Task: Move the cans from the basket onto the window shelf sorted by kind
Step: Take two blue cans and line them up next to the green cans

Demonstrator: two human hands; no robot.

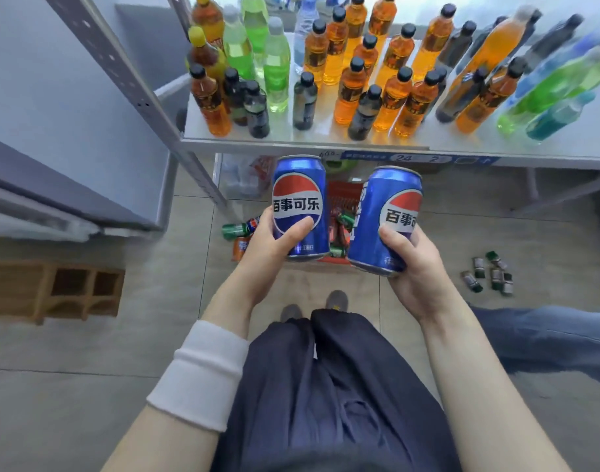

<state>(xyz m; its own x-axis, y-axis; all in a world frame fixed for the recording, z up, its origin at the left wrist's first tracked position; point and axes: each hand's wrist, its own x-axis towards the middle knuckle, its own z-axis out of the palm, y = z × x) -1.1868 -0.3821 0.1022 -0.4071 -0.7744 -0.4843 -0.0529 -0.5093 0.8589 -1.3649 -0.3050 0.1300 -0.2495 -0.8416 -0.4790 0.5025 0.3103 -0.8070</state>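
Dozens of bottles (pixel 390 103) in orange, green, dark and blue crowd the grey metal shelf (pixel 291 144), which spans the top of the view above a tiled floor (pixel 87 352). Under its front edge, on the floor, sits a red basket (pixel 341 195), mostly hidden behind two blue cola cans held up in front of it; a few more cans show inside it in the gap between them. The two held cans are side by side, slightly apart, just below the shelf edge. The left hand (pixel 274 240) grips the left can (pixel 300 206) low on its body, thumb across the front and fingers wrapped behind; this can stands upright. The right hand (pixel 410 264) clasps the right can (pixel 383 219) near its base, thumb on the front, and the can tilts with its top toward the right. A white cuff (pixel 203 373) covers the left forearm. A green can (pixel 233 229) and an orange can (pixel 240 248) lie on the floor just left of the basket. Small dark packets (pixel 489 272) are scattered on the tiles to the right.
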